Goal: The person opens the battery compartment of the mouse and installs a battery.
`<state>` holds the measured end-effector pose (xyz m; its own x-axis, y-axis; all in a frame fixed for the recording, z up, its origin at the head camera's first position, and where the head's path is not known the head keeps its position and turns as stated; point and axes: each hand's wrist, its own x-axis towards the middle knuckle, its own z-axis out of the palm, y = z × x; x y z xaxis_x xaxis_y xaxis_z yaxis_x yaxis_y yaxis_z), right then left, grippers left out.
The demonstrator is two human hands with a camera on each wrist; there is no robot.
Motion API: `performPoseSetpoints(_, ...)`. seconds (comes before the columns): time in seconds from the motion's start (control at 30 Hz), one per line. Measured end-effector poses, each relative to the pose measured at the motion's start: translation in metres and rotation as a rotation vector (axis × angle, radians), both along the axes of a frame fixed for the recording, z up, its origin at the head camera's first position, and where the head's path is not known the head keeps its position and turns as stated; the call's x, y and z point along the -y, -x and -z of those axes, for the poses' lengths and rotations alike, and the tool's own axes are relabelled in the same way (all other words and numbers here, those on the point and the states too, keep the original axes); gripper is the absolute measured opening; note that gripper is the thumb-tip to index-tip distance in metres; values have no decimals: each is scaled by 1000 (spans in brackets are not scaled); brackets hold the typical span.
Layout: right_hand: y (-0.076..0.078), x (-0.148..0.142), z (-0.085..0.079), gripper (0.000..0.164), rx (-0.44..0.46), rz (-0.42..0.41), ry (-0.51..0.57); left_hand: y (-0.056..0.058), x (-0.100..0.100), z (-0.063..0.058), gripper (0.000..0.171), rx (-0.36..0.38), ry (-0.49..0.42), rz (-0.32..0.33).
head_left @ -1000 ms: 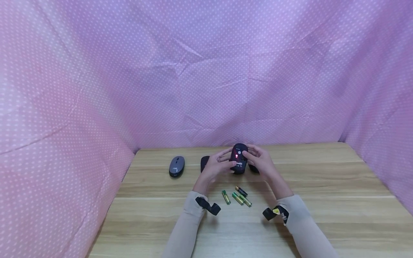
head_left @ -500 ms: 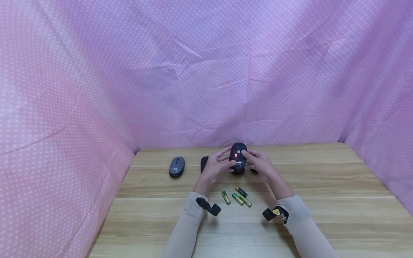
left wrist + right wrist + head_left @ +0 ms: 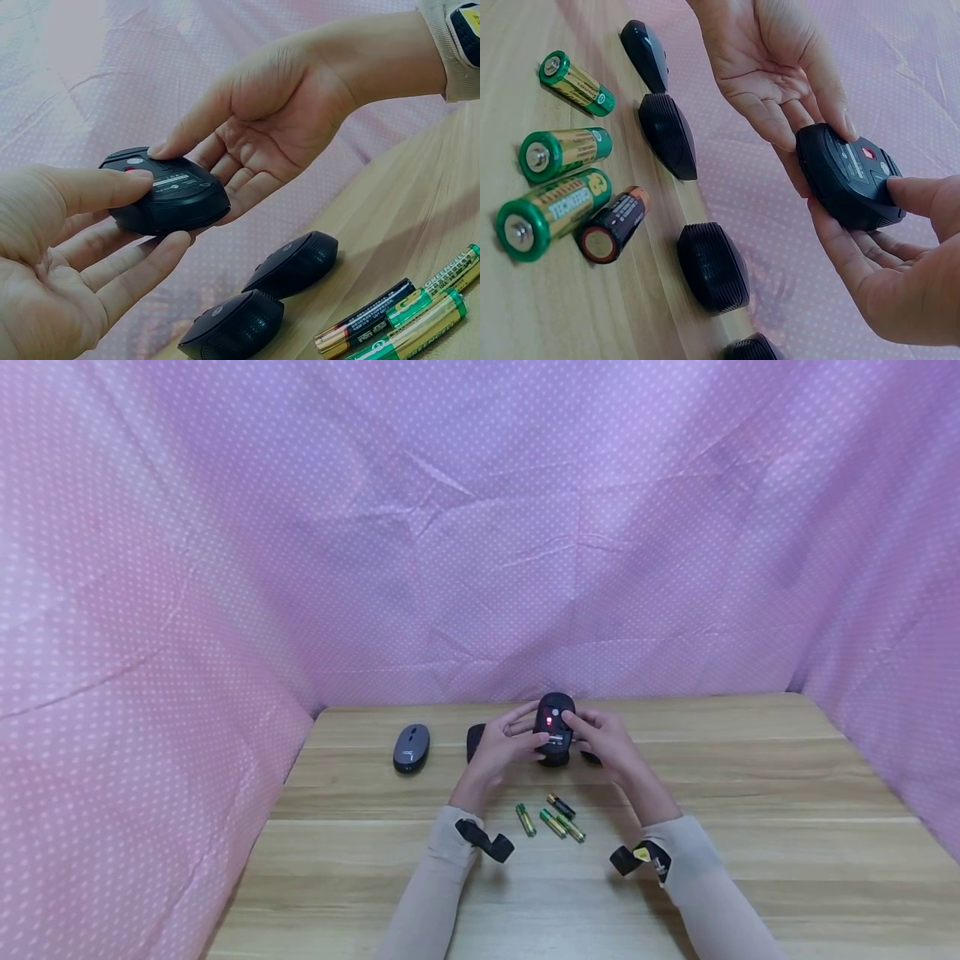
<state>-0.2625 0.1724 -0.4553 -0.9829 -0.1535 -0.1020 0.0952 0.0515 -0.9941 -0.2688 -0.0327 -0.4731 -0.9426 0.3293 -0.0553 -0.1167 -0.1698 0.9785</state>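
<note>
A black computer mouse (image 3: 553, 725) is held in the air with its underside up, a red light glowing in it. My left hand (image 3: 501, 748) grips it from the left, thumb on the underside and fingers beneath, as the left wrist view shows. From the other side my right hand (image 3: 613, 745) pinches it, thumb pressed on the underside near a round light-coloured spot. That underside also carries a printed label (image 3: 849, 163). The battery compartment's inside does not show.
Black mice, one of them (image 3: 712, 266) ridged at its end, stand on the wooden table (image 3: 750, 793) behind the hands. A grey mouse (image 3: 411, 748) lies to the left. Several green-gold batteries (image 3: 553, 823) and a black one (image 3: 561, 805) lie between the forearms. A pink dotted curtain (image 3: 480, 568) hangs behind.
The held mouse and my right hand have shifted slightly left and up, showing more of the black mouse beneath. Both hands keep their hold; batteries and other mice have not moved.
</note>
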Motion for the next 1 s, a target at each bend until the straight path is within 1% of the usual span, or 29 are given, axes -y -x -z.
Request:
performPoseSetpoints(0.53,-1,-2,0,53,-21,-7,-20,1,-1,2,61,7,-19,-2)
performPoseSetpoints(0.83,-2,-2,-3,51,-3,-6,-60,2,-2,3,61,9,-16,-7)
performPoseSetpoints(1.0,-1,-3,-2,56,8,2,-58,2,-2,4,60,5,-7,-2)
